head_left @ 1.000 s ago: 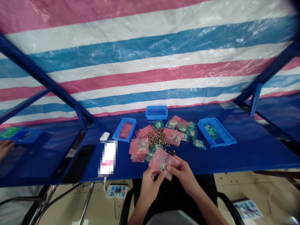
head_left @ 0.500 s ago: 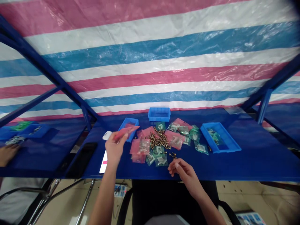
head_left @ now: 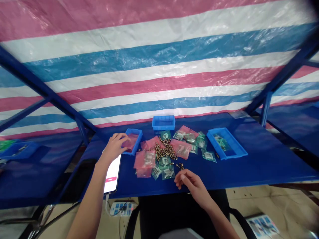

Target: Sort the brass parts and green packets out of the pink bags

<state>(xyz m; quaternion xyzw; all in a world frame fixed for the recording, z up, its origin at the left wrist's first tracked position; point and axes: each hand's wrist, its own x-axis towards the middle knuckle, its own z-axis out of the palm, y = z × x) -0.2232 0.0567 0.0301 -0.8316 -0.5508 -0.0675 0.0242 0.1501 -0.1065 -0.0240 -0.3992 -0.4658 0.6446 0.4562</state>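
Note:
My left hand (head_left: 114,146) is at the near-left wall of the left blue bin (head_left: 138,142), its fingers and thumb apart. Between and beyond them lies a pink plastic bag (head_left: 131,141) inside the bin. Close to the table's front edge, my right hand (head_left: 190,183) has its fingers curled in; whatever they may hold is hidden. Just beyond it lie a few loose brass-coloured screw-like parts (head_left: 179,166). A heap of similar parts (head_left: 165,151) rests mid-table among filled pink bags (head_left: 145,160) and green bags (head_left: 168,172).
Another blue bin (head_left: 163,127) stands at the back. To the right, a larger blue tray (head_left: 236,150) contains green bags. A lit phone (head_left: 112,176) with a cable lies under my left forearm, and a dark flat object (head_left: 79,179) lies farther left. Blue frame bars (head_left: 62,108) flank the table.
The pink bag that my left hand held up is now in the left bin, and the fingers have spread. My right hand stays curled near the loose parts. The view has shifted slightly.

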